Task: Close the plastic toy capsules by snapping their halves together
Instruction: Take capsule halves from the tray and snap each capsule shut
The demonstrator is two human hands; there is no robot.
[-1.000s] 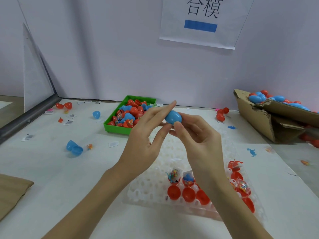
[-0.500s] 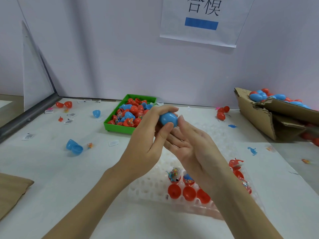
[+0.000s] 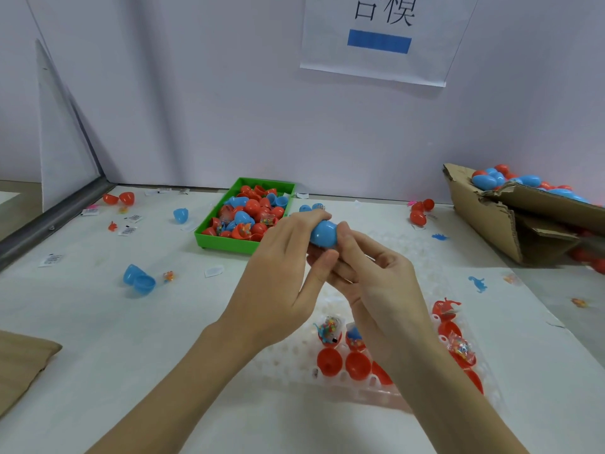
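Fingers of both my hands close on one blue capsule (image 3: 324, 233), held up over the middle of the tabletop (image 3: 98, 322): my left hand (image 3: 281, 273) curls over its top and left side, my right hand (image 3: 376, 280) pinches it from the right with the thumb on its face. Below my wrists lies one clear dimpled tray (image 3: 288, 362) near the front edge, with about nine red halves (image 3: 329, 362) seated in it, at least three showing toy packets. One green bin (image 3: 244, 242) of loose halves sits toward the back edge; one torn cardboard box (image 3: 491, 224) of capsules lies at the right edge. One open blue capsule (image 3: 139, 279) lies toward the left edge.
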